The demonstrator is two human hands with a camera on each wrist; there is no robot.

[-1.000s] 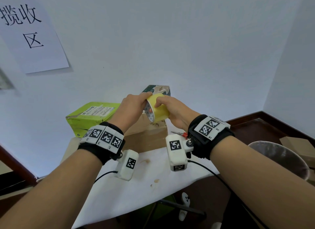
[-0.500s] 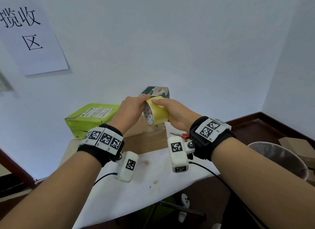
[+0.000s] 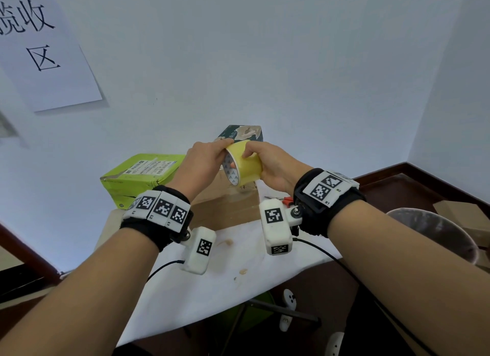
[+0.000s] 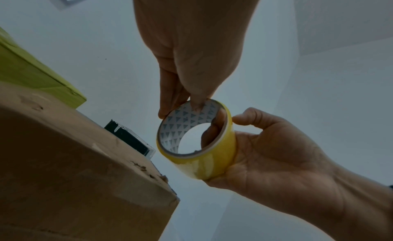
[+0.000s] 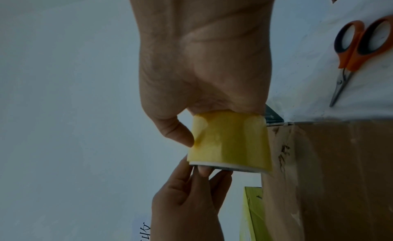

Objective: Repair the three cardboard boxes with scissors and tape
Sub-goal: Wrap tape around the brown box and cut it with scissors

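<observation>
My right hand [image 3: 275,165] wraps the yellow tape roll [image 3: 245,165], thumb on top | left hand [image 3: 204,162] pinches its rim at 9 o'clock | roll's axis lies 9-to-3, above the brown box [image 3: 225,207] | scissors [image 5: 351,56] at 4 o'clock.

A roll of yellow tape [image 3: 245,162] (its core printed with grey triangles) was held in the air above a brown cardboard box [image 3: 225,207]. Left of that lay a lime-green box [image 3: 138,176] with a shipping label; behind stood a dark green box [image 3: 242,133]. Orange-handled scissors [image 5: 353,51] lay closed on the white tabletop.
</observation>
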